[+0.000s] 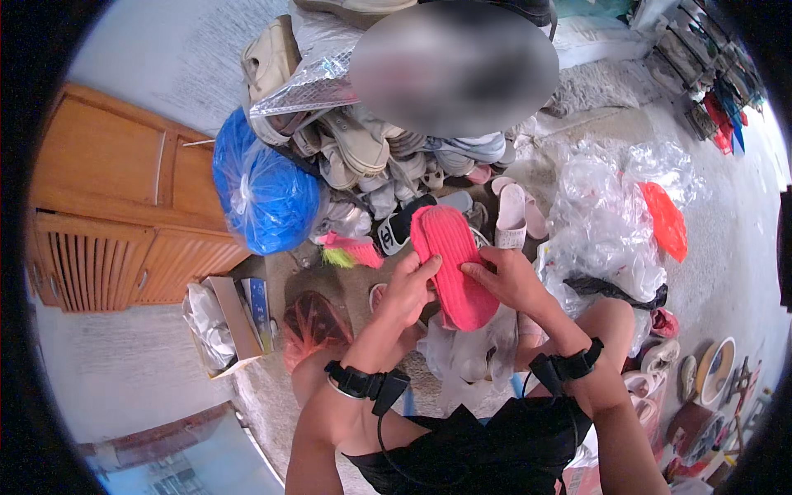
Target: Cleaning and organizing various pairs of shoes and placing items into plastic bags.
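Between my two hands is a pink ribbed, sole-shaped piece (459, 266), held up over my lap. A second layer of the same pink shows at its upper left edge. My left hand (405, 289) grips the left edge, its thumb on the ribbed face. On the opposite edge, my right hand (508, 279) pinches it with thumb and fingers. Behind it lie a black slide slipper with a white emblem (403, 224) and pale pink slippers (512, 210). A clear plastic bag (473, 356) hangs below it, between my legs.
Many worn shoes (356, 148) are heaped ahead, beside a blue bag (269, 192). A pink and yellow-green brush (351, 249) lies nearer. Crumpled clear plastic bags (594, 216) cover floor at right. Left are an open cardboard box (232, 318) and a wooden cabinet (117, 247).
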A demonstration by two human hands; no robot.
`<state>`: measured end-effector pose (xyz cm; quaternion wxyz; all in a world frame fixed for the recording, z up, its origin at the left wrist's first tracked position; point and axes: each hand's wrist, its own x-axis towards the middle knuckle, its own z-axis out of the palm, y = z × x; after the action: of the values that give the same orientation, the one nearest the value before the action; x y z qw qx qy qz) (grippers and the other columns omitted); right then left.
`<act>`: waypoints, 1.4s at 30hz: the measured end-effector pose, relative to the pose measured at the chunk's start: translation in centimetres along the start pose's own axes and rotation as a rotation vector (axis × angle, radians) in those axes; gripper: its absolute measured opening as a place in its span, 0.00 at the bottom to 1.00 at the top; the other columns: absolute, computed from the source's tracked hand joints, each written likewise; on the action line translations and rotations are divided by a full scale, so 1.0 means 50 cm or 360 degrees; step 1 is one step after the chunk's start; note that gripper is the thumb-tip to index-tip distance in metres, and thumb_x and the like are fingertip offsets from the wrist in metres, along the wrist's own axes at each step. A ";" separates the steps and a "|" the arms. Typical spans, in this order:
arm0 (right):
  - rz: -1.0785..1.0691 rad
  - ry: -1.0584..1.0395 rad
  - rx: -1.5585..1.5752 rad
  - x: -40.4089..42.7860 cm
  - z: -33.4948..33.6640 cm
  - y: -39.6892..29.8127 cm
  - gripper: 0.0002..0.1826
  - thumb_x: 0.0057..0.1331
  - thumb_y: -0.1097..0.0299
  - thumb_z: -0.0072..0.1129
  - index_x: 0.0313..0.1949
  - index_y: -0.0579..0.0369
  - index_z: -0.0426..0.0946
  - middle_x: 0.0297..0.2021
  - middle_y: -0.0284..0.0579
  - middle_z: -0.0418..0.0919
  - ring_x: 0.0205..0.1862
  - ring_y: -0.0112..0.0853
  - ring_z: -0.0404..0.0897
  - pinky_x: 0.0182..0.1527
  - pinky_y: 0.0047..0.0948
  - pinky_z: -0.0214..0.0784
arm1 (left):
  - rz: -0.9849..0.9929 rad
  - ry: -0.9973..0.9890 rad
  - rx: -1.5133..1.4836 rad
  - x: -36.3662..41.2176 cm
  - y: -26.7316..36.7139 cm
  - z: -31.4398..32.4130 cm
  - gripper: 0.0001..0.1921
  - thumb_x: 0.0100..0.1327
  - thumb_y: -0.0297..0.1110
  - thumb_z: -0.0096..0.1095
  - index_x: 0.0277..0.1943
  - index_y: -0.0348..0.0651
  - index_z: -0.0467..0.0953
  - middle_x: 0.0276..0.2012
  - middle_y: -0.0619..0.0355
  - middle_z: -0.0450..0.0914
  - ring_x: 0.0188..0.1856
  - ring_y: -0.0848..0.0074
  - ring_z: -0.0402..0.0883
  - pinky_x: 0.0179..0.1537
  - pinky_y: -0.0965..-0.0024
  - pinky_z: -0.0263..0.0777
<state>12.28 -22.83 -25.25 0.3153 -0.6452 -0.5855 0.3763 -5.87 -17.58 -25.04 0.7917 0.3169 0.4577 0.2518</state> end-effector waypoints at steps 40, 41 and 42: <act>0.0231 0.0385 0.1173 0.014 -0.003 -0.001 0.10 0.63 0.72 0.53 0.40 0.62 0.64 0.27 0.40 0.75 0.28 0.21 0.73 0.29 0.23 0.67 | -0.0239 -0.0418 0.0734 -0.032 0.021 0.033 0.14 0.63 0.32 0.55 0.51 0.41 0.69 0.31 0.65 0.77 0.23 0.88 0.73 0.19 0.83 0.64; 0.0220 0.0386 0.1158 0.014 -0.003 0.000 0.11 0.63 0.72 0.53 0.40 0.62 0.64 0.28 0.40 0.75 0.29 0.21 0.73 0.29 0.23 0.67 | -0.0184 -0.0375 0.0734 -0.034 0.017 0.036 0.13 0.63 0.34 0.55 0.49 0.41 0.69 0.28 0.67 0.76 0.20 0.90 0.69 0.16 0.85 0.59; 0.0209 0.0388 0.1143 0.015 -0.002 0.002 0.11 0.63 0.72 0.53 0.41 0.63 0.64 0.28 0.40 0.75 0.29 0.21 0.74 0.30 0.23 0.68 | -0.0130 -0.0332 0.0733 -0.035 0.015 0.037 0.13 0.63 0.35 0.55 0.48 0.42 0.70 0.25 0.68 0.74 0.16 0.92 0.66 0.13 0.86 0.54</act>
<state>12.45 -22.10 -25.35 0.5637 -0.5698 -0.3319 0.4974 -5.10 -18.78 -22.82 0.7510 0.4944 0.4313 0.0745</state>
